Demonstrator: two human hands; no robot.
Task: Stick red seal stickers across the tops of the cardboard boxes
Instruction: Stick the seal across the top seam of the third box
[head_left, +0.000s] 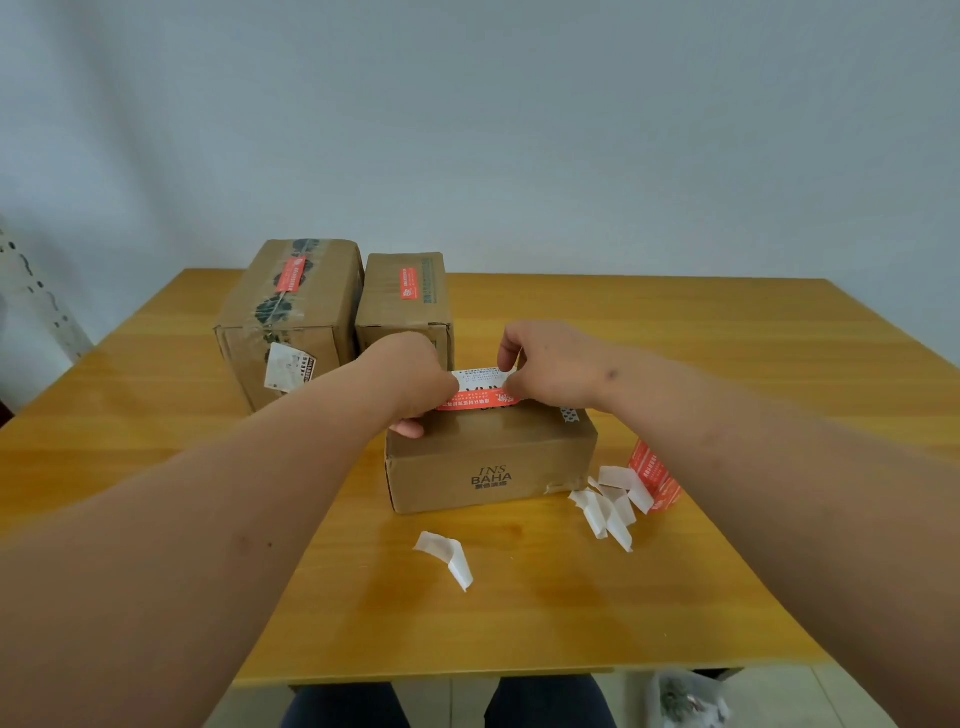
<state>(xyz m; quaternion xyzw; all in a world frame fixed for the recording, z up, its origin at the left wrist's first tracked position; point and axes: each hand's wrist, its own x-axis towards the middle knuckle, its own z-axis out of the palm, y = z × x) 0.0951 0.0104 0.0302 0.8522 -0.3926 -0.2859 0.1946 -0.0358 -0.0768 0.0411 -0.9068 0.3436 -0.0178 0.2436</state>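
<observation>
A cardboard box printed "INS BAHA" stands in the middle of the table. A red seal sticker with its white backing partly showing is stretched above the box top between both hands. My left hand pinches its left end, thumb against the box's top left corner. My right hand pinches the right end. Two more boxes stand behind: a large taped box with a red sticker on top, and a smaller box bearing a red sticker.
Several peeled white backing strips lie right of the front box, and one more strip lies in front of it. A stack of red stickers sits at the right. The wooden table's front edge is near my knees.
</observation>
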